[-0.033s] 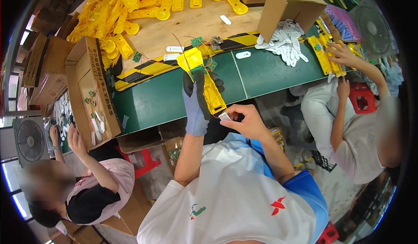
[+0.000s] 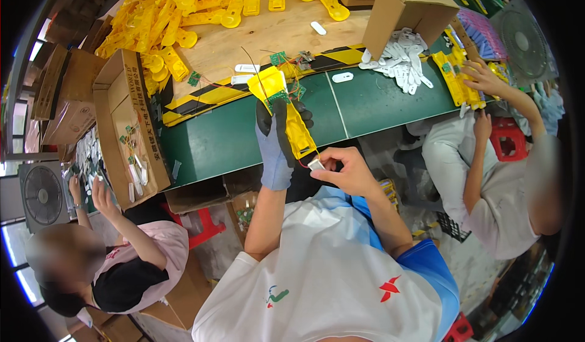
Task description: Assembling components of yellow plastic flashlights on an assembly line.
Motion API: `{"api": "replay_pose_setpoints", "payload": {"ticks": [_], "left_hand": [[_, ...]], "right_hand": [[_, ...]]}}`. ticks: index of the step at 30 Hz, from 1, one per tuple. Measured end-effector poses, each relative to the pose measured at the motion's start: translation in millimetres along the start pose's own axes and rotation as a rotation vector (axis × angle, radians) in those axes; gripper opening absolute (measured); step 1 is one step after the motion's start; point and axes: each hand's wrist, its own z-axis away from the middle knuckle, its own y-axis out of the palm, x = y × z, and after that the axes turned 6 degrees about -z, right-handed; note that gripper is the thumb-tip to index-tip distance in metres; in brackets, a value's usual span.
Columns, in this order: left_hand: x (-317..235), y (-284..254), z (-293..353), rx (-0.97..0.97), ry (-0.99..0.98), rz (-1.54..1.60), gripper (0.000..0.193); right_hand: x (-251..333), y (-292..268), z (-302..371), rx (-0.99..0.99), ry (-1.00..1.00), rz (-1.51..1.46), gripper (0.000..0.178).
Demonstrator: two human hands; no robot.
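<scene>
My left hand (image 2: 275, 153), in a grey and black glove, is closed around a long yellow plastic housing (image 2: 298, 136) above the table's near edge. A small green circuit board (image 2: 278, 97) lies against the housing by the gloved thumb, with thin wires about it. My bare right hand (image 2: 348, 170) pinches a small whitish block (image 2: 315, 164) just off the housing's lower end. A short red wire shows beside the block. Part of the housing is covered by my left fingers.
Yellow housings (image 2: 177, 10) are heaped at the far left. White flat pieces (image 2: 399, 64) spill from a cardboard box (image 2: 408, 7). Another carton (image 2: 131, 107) stands left, holding boards and white parts. Co-workers sit on both sides; one person's hand (image 2: 484, 77) touches yellow housings at right.
</scene>
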Motion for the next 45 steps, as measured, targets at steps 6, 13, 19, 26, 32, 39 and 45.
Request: {"api": "replay_pose_setpoints", "payload": {"ticks": [6, 13, 19, 26, 32, 39, 45], "left_hand": [[-0.3, -8.5, -1.0, -0.071, 0.110, -0.137, 0.026], [-7.5, -17.7, -6.3, -0.091, 0.133, -0.121, 0.025], [-11.2, -25.3, -12.3, -0.106, 0.152, -0.160, 0.025], [-12.3, -25.8, -13.2, -0.123, 0.171, -0.244, 0.024], [-9.6, -24.2, -16.4, -0.166, 0.182, -0.270, 0.025], [1.4, -27.6, -12.8, -0.125, -0.051, -0.038, 0.026], [5.0, -39.6, -11.2, -0.077, -0.145, 0.058, 0.029]], "right_hand": [[20.0, -7.9, -2.2, 0.178, 0.038, -0.415, 0.036], [31.7, 7.0, -9.8, 0.232, 0.053, -0.038, 0.019], [48.2, 19.0, -16.6, -0.009, -0.168, 0.417, 0.017], [42.3, 13.3, -25.1, -0.194, -0.318, 0.391, 0.022], [48.8, 0.3, -26.4, -0.143, -0.153, 0.162, 0.022], [47.8, -2.3, -50.4, 0.197, -0.218, -0.033, 0.019], [21.6, 7.8, -65.6, 0.110, -0.162, -0.180, 0.016]]}}
